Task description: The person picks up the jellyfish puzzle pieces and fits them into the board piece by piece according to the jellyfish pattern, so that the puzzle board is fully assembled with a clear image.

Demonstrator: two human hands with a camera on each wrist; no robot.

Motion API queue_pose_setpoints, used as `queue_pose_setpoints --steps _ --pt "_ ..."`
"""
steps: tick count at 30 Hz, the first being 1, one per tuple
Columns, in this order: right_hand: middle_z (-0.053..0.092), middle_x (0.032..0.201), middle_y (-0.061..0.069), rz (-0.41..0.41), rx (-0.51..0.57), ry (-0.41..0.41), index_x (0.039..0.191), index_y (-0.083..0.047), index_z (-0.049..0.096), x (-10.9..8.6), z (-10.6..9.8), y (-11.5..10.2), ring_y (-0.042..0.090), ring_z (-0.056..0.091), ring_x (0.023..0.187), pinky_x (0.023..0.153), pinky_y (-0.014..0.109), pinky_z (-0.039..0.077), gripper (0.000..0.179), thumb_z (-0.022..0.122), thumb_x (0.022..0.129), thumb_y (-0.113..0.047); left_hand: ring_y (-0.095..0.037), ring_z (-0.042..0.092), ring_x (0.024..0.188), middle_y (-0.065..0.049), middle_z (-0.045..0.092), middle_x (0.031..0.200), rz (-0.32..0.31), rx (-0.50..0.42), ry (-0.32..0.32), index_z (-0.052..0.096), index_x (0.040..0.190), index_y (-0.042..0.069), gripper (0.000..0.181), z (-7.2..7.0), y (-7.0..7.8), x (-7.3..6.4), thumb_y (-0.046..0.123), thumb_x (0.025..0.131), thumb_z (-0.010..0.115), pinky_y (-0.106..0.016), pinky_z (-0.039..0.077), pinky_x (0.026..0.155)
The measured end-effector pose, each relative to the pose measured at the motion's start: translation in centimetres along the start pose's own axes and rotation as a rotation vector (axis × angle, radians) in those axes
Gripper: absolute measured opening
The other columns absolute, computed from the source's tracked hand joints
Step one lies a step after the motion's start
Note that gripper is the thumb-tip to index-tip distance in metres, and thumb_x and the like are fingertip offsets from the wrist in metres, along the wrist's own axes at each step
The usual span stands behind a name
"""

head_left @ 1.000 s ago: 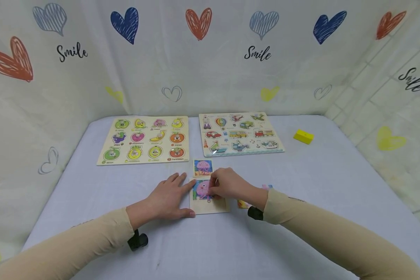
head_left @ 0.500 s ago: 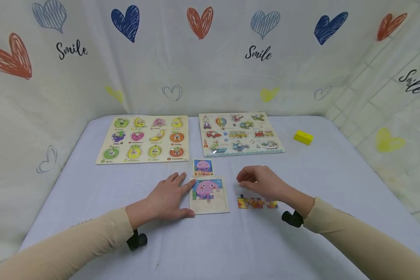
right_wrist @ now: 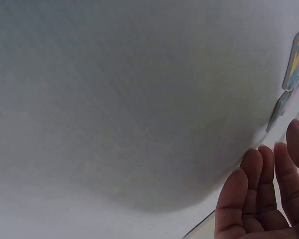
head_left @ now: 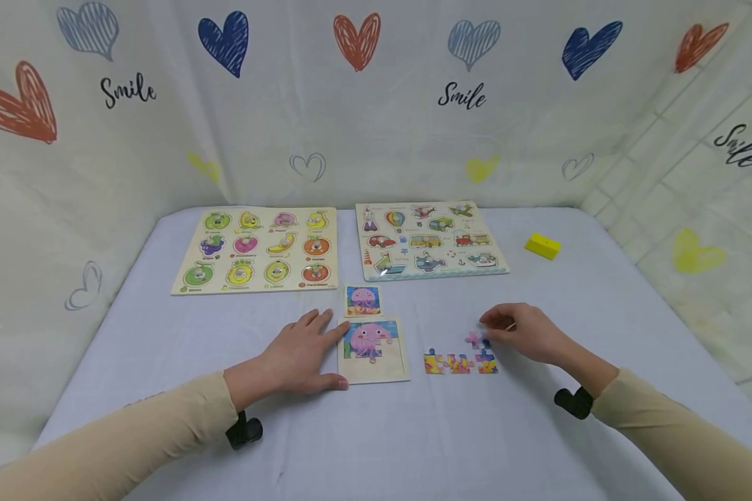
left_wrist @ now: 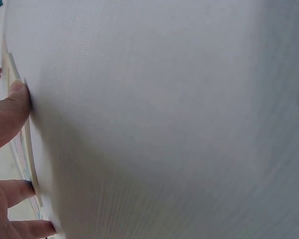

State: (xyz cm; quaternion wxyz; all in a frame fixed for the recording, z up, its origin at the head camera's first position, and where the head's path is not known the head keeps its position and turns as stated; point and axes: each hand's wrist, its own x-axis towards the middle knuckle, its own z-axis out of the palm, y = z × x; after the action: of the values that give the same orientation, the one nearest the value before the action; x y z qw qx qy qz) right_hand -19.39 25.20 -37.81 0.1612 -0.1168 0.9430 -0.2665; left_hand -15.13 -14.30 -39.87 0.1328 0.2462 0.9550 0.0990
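Observation:
A wooden puzzle tray lies in the middle of the table, partly filled with a pink jellyfish picture. My left hand rests flat at its left side, fingers spread; the thumb and index finger touch the tray's edge, as the left wrist view also shows. Over to the right, my right hand hovers beside a pink puzzle piece, with a gap between thumb and fingers and nothing held. Just nearer lie a yellow corner piece, a middle piece and another corner piece.
Above the tray sits a small jellyfish picture card. Farther back lie a fruit puzzle board and a vehicle puzzle board. A yellow block stands at the back right. A heart-printed curtain hangs behind the table.
My right hand has left the tray and moved right to the loose pieces. More of the jellyfish's upper right now shows in the tray. The left hand has stayed in place.

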Motion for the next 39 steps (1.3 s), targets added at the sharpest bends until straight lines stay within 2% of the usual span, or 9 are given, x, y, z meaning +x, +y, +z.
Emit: queue_pose_setpoints --steps 3,10,23,32,39 --pt "0.071 0.109 0.009 0.011 0.009 -0.017 0.118 -0.002 0.071 0.0 0.1 0.4 0.022 0.061 0.097 0.085 0.033 0.054 0.027 0.073 0.094 -0.014 -0.047 0.032 0.150 -0.022 0.035 0.163 -0.002 -0.003 -0.002 0.042 0.157 0.014 0.093 0.0 0.0 -0.1 0.059 0.083 0.076 -0.064 0.039 0.114" --pt "0.067 0.111 0.009 0.001 -0.024 -0.023 0.111 -0.007 0.072 0.2 0.5 0.5 0.023 0.056 0.101 0.089 0.038 0.053 0.028 0.081 0.089 -0.021 -0.047 0.032 0.150 -0.023 0.035 0.163 -0.006 -0.005 -0.004 0.042 0.157 0.014 0.093 -0.1 0.1 -0.2 0.058 0.083 0.077 -0.064 0.039 0.115" --pt "0.066 0.096 0.004 -0.043 -0.055 0.046 0.101 -0.007 0.067 0.1 0.8 -0.1 0.019 0.058 0.091 0.076 0.027 0.052 0.019 0.080 0.088 -0.012 -0.047 0.032 0.150 -0.022 0.035 0.163 0.000 -0.006 0.005 0.043 0.157 0.016 0.092 0.2 -0.1 0.0 0.060 0.083 0.076 -0.063 0.039 0.114" --pt "0.068 0.095 0.004 -0.011 0.019 0.062 0.098 -0.009 0.063 0.8 0.7 -0.9 0.019 0.060 0.088 0.078 0.030 0.052 0.016 0.078 0.091 -0.013 -0.047 0.033 0.149 -0.022 0.036 0.162 0.003 -0.006 0.010 0.043 0.157 0.015 0.093 0.4 -0.2 0.0 0.060 0.083 0.076 -0.063 0.039 0.114" --pt "0.070 0.089 0.006 -0.016 0.185 0.015 0.099 -0.008 0.067 2.2 1.5 -3.9 0.020 0.063 0.079 0.074 0.031 0.057 0.011 0.073 0.095 -0.017 -0.046 0.032 0.150 -0.021 0.035 0.163 -0.002 0.000 0.008 0.042 0.157 0.016 0.093 0.3 -0.1 0.1 0.061 0.083 0.076 -0.063 0.039 0.115"
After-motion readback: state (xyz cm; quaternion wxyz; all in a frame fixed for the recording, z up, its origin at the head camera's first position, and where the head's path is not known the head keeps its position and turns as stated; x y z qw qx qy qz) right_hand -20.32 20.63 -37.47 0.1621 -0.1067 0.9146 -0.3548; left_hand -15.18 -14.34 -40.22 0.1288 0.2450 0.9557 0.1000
